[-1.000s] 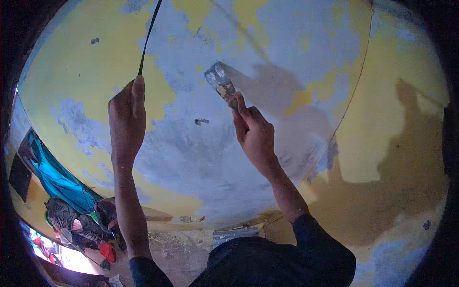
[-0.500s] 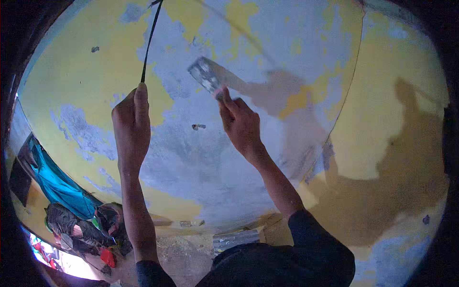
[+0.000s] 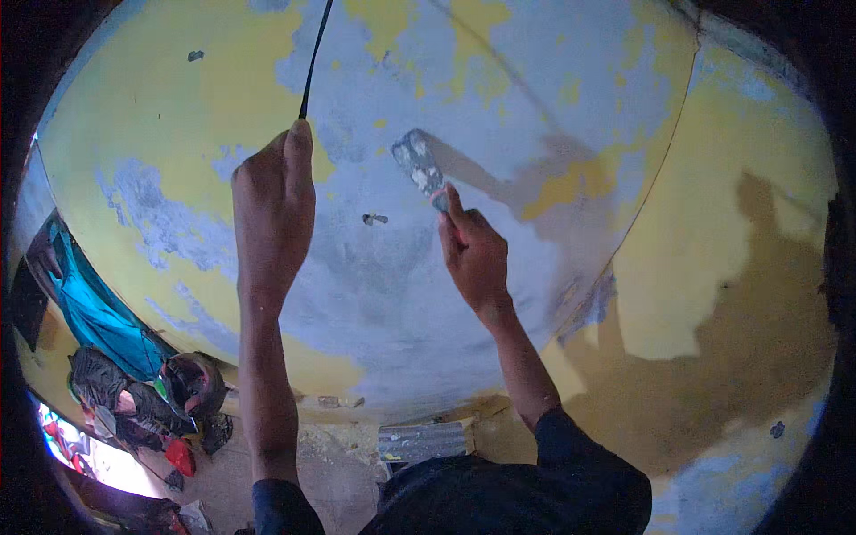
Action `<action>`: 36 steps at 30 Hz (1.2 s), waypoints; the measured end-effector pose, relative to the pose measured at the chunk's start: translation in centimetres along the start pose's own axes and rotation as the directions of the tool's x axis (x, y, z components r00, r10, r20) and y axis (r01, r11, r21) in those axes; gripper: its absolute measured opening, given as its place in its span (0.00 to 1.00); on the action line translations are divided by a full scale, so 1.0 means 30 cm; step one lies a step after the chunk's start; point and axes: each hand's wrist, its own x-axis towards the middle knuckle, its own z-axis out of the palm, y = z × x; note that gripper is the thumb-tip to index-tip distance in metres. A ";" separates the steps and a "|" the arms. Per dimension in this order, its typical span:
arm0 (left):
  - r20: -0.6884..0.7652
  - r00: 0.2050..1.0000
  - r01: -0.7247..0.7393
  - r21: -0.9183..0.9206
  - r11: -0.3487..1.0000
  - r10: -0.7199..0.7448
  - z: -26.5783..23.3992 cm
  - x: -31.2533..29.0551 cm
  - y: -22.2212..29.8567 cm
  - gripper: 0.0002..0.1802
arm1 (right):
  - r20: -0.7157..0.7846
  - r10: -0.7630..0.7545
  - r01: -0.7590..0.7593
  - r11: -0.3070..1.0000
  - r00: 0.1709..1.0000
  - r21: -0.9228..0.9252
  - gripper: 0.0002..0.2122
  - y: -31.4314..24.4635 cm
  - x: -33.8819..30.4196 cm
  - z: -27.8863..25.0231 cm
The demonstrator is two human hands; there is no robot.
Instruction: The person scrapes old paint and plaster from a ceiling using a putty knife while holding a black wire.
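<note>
My right hand (image 3: pixel 477 259) is closed round the handle of a putty knife (image 3: pixel 416 164), which points up and to the left. Its broad blade is smeared with whitish-grey patches and lies at or close to the wall (image 3: pixel 392 294); whether it touches, I cannot tell. The wall's yellow paint is patchy, with bluish-grey areas showing. On the left, my raised left hand (image 3: pixel 276 192) grips a thin black cord (image 3: pixel 316 62), thumb along it. The cord runs taut up past the top edge. Between and below my hands, a small hole (image 3: pixel 374 218) marks the wall.
A teal cloth (image 3: pixel 102 312) hangs at the left, above a heap of dark clothes or bags (image 3: pixel 134 401) with a red item (image 3: pixel 180 456). Below me on the floor stands a grey, paint-spotted box-like thing (image 3: pixel 426 440). A crack (image 3: pixel 664 160) runs down the wall at right.
The putty knife and my right hand have shifted down and right across the wall. My left hand has moved rightward with the cord. The view has shifted slightly too.
</note>
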 end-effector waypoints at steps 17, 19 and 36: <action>-0.006 1.000 0.022 -0.132 0.991 -0.023 0.043 -0.003 -0.069 0.25 | 0.010 0.080 -0.081 0.990 0.997 0.117 0.21 -0.116 0.164 0.012; -0.006 0.999 0.035 -0.154 0.987 -0.036 0.037 0.002 -0.075 0.25 | 0.019 0.084 -0.085 0.993 0.996 0.081 0.21 -0.093 0.107 -0.003; 0.002 1.000 0.029 -0.228 0.973 -0.029 0.036 -0.008 -0.035 0.24 | -0.072 0.062 -0.058 0.997 0.995 0.047 0.21 -0.129 0.075 0.100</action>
